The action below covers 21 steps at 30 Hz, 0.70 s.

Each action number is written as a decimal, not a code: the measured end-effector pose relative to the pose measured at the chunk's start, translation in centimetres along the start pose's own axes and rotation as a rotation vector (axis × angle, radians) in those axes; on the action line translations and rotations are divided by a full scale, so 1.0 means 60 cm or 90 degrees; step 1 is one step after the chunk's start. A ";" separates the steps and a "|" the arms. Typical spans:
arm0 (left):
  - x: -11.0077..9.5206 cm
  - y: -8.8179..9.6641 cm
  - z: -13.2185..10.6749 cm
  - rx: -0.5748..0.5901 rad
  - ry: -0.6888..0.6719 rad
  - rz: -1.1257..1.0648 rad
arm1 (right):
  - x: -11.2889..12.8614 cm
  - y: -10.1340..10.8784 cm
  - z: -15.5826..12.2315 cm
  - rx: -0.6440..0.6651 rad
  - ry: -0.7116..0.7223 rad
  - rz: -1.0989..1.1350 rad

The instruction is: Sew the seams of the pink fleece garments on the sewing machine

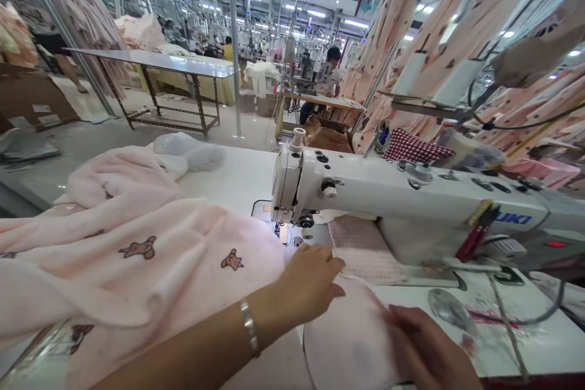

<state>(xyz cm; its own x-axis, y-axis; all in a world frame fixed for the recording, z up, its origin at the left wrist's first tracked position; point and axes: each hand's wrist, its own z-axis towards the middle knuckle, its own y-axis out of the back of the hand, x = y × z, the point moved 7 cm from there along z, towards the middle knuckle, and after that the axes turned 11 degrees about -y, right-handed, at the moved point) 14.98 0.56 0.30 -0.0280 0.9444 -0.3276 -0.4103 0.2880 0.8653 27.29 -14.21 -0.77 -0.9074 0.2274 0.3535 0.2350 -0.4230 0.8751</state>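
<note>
In front of me a white sewing machine [356, 189] stands on its table, its lamp lighting the needle area. Pink plush fabric [183, 268] with brown animal motifs spreads from the left up to the needle plate. My left hand [311, 280], a silver bracelet on its wrist, is closed at the edge of a smaller pale pink piece [351, 335], just in front of the presser foot. At the right side of that same piece, my right hand [425, 347] grips its edge, slightly blurred. The tips of the right fingers are partly hidden.
Red-handled snips [478, 234] rest against the machine arm. Thread cones [457, 82] stand above on a rack. A checked cloth [365, 250] lies under the arm. Hanging pink fabric fills the right. Behind are a metal-legged table [159, 64] and a seated person [333, 67].
</note>
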 end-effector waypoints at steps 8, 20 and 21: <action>-0.039 0.033 0.010 -0.064 -0.179 0.135 | -0.006 0.000 0.044 -0.062 0.150 -0.192; -0.010 0.146 -0.111 -0.339 0.097 -0.381 | 0.071 0.047 0.040 -0.022 0.072 0.032; 0.002 0.139 -0.128 -0.330 0.198 -0.474 | 0.079 0.045 0.029 -0.004 0.053 0.059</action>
<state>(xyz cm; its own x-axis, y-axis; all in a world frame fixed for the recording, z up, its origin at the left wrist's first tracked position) 4.55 1.86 4.57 0.1927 0.4414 -0.8764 -0.7708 0.6208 0.1432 24.22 -12.75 3.83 -0.9077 0.1134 0.4040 0.3173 -0.4443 0.8378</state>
